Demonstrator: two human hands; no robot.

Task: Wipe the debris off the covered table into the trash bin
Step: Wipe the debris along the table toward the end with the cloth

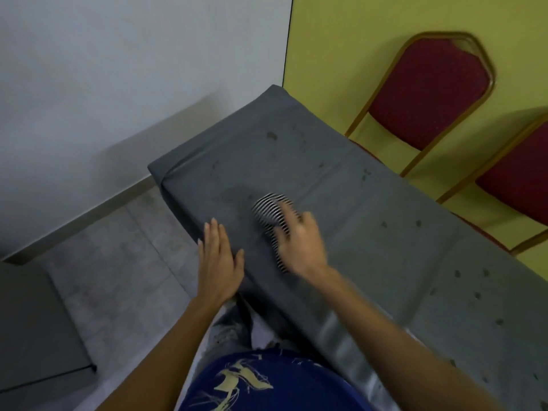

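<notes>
Closest to the camera is one blue shirt [267, 384] with a pale print, and both bare arms reach out from it. The left hand [219, 259] lies flat on the near edge of the covered table [370, 232], fingers straight and together, holding nothing. The right hand [296, 238] is just beside it, a bit further in, lying on top of one black-and-white striped cloth [271, 212]. It's smeared with blur, so I can't tell if it's gripping the cloth or just pressing on it. The cloth's long axis runs near to far under the hand. There's one table under a grey cover, long axis going from near right to far left, with the short end pointing at the white wall [118, 69]. The debris [384, 223] is a dozen or so dark specks – too blurry to count exactly – mostly on the right half of the tabletop. One grey box [38, 321] sits on the floor at left; whether it's the bin I can't tell. Beyond the table are two red chairs [427, 93] with gold frames against a yellow wall [341, 40].
</notes>
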